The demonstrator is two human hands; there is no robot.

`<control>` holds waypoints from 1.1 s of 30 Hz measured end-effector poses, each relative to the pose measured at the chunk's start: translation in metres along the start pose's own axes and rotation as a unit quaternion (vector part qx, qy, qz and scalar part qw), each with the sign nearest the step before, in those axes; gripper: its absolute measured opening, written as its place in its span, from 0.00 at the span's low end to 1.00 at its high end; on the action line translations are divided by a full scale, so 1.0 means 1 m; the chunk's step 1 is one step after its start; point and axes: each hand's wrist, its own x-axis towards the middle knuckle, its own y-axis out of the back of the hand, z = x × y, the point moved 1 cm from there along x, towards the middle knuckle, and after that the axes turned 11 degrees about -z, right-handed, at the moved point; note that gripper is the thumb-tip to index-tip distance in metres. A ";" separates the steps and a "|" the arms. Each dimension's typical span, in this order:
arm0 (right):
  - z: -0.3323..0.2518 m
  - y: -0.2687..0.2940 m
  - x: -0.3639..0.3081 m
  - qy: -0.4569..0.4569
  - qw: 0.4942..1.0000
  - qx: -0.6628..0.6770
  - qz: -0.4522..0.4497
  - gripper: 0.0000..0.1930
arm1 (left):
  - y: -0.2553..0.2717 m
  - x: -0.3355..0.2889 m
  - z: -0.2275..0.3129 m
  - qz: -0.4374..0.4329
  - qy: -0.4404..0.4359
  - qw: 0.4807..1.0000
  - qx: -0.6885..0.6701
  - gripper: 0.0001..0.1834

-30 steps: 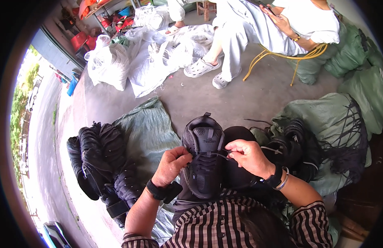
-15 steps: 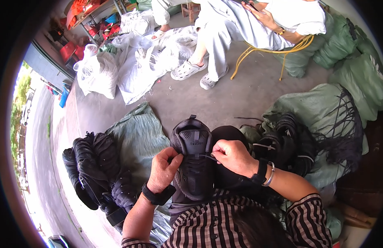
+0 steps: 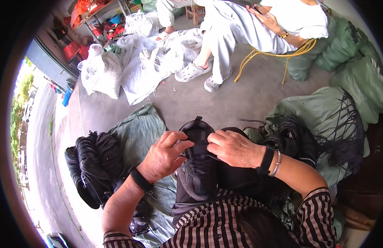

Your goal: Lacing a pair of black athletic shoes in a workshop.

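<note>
A black lace-up sneaker (image 3: 194,180) rests on my lap, toe pointing toward me and heel loop away. Its dark shoelace (image 3: 198,162) crosses the front in rows. My left hand (image 3: 164,153) is at the left edge of the shoe opening, thumb and forefinger pinched beside the tongue (image 3: 196,138). My right hand (image 3: 237,149) pinches at the opposite edge, fingertips by the upper eyelets. Both seem to grip the shoelace ends, though the fingers hide most of what they hold.
Black shoes (image 3: 96,153) pile at my left on a green woven sack (image 3: 139,124). More shoes (image 3: 288,132) and a bundle of dark laces (image 3: 344,136) lie on a sack at right. Ahead, a person (image 3: 241,29) sits on a yellow-framed chair (image 3: 278,53), near white bags (image 3: 101,74).
Both hands have moved up the shoe, away from me, from the lower laces to the tongue area. My left forearm has swung outward.
</note>
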 end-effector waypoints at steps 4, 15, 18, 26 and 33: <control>0.005 0.003 0.008 0.060 0.994 -0.014 -0.095 0.02 | 0.011 0.017 -0.007 -0.128 -0.030 0.990 0.041 0.21; 0.003 -0.014 0.016 -0.057 0.988 0.012 -0.142 0.09 | -0.006 0.020 0.003 -0.139 -0.058 0.989 -0.007 0.14; 0.000 -0.014 0.015 -0.096 0.986 0.035 -0.135 0.08 | -0.012 0.018 0.004 -0.117 -0.030 0.992 -0.036 0.15; 0.048 0.052 0.016 -0.068 0.589 0.792 0.146 0.08 | -0.034 0.030 0.029 -0.084 0.034 0.995 0.044 0.14; 0.019 0.017 -0.010 -0.143 0.951 0.149 -0.231 0.11 | -0.038 0.027 0.033 -0.064 0.050 0.997 0.009 0.08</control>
